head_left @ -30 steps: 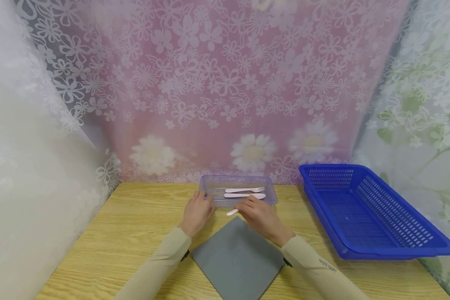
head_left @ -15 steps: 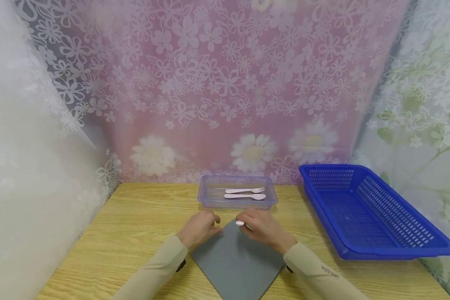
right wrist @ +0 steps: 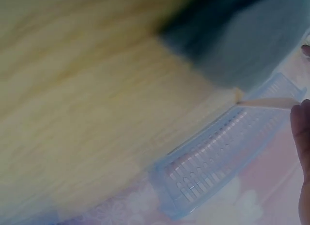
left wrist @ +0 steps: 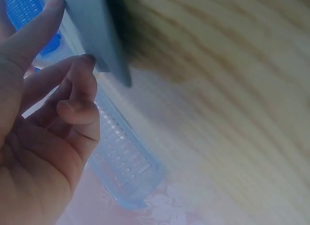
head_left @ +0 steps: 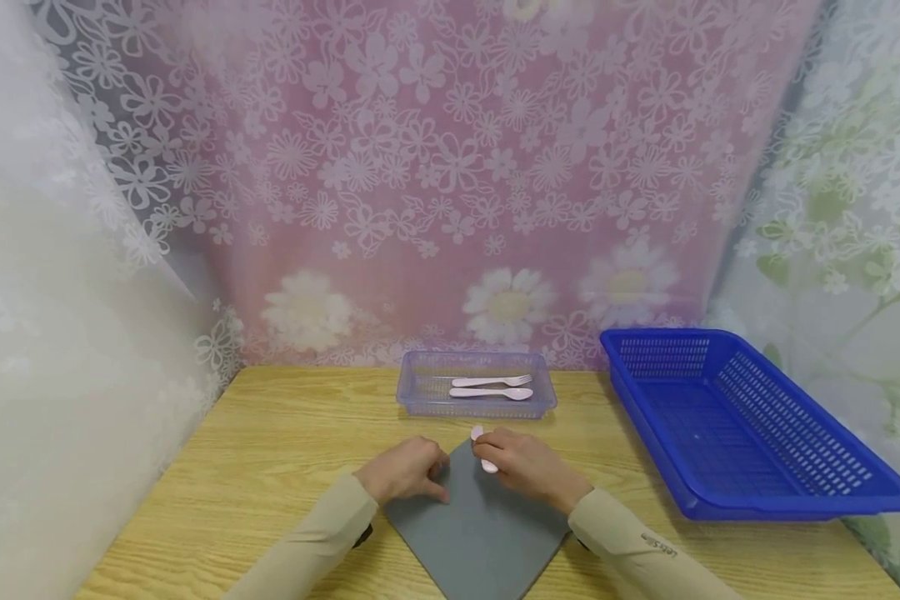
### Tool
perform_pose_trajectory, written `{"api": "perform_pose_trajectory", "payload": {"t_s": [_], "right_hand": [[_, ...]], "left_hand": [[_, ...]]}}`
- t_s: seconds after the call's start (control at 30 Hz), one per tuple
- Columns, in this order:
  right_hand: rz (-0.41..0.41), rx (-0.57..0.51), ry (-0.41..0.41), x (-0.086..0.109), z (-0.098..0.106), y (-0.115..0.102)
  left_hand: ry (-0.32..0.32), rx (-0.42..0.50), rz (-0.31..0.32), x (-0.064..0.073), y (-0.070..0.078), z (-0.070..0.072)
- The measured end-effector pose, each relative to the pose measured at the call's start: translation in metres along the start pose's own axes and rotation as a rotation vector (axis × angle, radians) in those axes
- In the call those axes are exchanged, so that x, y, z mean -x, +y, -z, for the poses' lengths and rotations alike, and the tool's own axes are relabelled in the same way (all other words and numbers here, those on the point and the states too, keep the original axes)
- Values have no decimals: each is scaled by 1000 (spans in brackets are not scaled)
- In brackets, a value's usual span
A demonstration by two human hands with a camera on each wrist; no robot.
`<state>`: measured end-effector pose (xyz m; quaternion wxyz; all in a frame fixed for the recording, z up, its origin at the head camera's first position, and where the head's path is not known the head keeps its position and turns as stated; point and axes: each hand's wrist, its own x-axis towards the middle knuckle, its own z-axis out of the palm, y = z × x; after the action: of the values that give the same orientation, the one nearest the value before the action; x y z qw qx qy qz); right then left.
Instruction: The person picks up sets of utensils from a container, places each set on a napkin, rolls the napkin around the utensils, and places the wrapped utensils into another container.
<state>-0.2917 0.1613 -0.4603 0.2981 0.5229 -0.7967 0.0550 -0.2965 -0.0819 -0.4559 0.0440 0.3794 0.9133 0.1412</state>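
Note:
My right hand (head_left: 528,467) grips a slim pale pink piece of cutlery (head_left: 477,432) above the far corner of a grey square board (head_left: 480,529). Both its ends stick out past the fingers; which kind it is I cannot tell. In the right wrist view the tapering cutlery (right wrist: 266,103) reaches out from the fingertips. My left hand (head_left: 405,471) is over the board's left side, thumb apart from loosely bent fingers, with nothing in it. The left wrist view has those fingers (left wrist: 80,97) close to the board's edge; whether they touch is unclear.
Behind the board stands a clear lilac plastic basket (head_left: 412,410) with a pink fork (head_left: 487,382) and a pink spoon (head_left: 491,392) lying inside. A large blue basket (head_left: 663,467) stands at the right of the wooden table (head_left: 217,500). Flowered curtains (head_left: 420,208) surround the table.
Both hands have drawn back from the lilac basket to above the board. The right hand has brought the pink cutlery along and turned it to point away. The left hand has left the basket's rim.

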Motion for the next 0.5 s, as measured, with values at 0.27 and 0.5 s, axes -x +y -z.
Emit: {"api": "perform_pose_trajectory", "payload": {"t_s": [0.27,0.5], "right_hand": [[-36,18,-68,2,-5,-3],[-80,-49,-215,6,-5,-8]], "left_hand": [[-10,0,-8,-1,0,-2],[-10,-4,-9,-2,0,-3]]}}
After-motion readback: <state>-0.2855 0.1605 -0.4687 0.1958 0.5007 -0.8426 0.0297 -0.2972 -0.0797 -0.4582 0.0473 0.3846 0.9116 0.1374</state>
